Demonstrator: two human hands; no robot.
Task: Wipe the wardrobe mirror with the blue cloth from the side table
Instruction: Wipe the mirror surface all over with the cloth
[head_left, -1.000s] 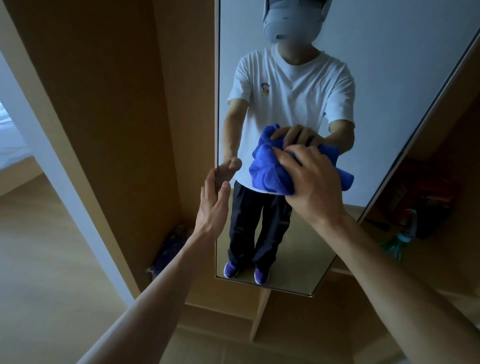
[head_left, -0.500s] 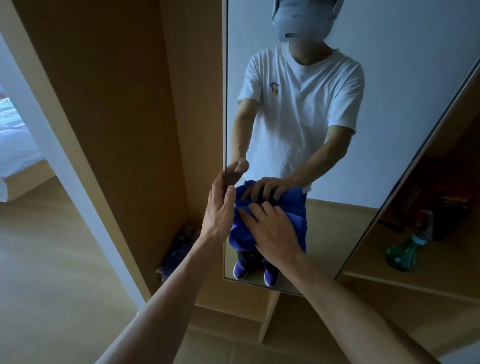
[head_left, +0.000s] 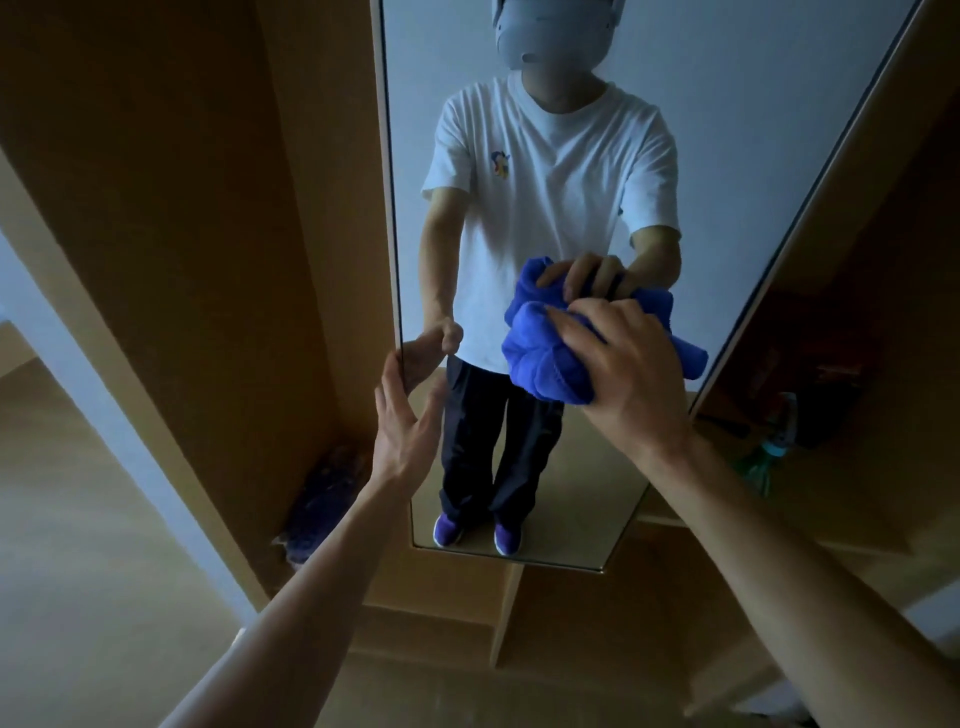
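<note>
**Cloth on glass, right hand on it, left hand at the mirror edge**

Head view:
- Right hand (head_left: 628, 374): fingers curled over the bunched blue cloth (head_left: 540, 364), gripping it and holding it against the mirror (head_left: 727, 130). Knuckles face the camera, arm comes in from lower right.
- Cloth location: on the glass, right of centre, about mid-height of the visible mirror. It is wadded rather than flat, and one end sticks out to the right past the hand. Its reflection sits directly above it, touching.
- Left hand (head_left: 405, 421): flat, fingers straight and close together, thumb spread out to the right. Fingertips sit at the mirror's left edge. Cannot tell if they hook round the edge or only rest on it. Nothing is held in this hand.
- The two hands are apart, left one lower and further left.
- The mirror reflects a standing person in a white T-shirt (head_left: 550, 182), dark trousers and purple shoes.
- Wooden wardrobe panel (head_left: 208, 208) is left of the mirror, with a dark bundle (head_left: 322, 504) on the floor at its base.
- Green bottle (head_left: 761, 460) sits on a shelf just right of the mirror, partly hidden by the right forearm.
</note>
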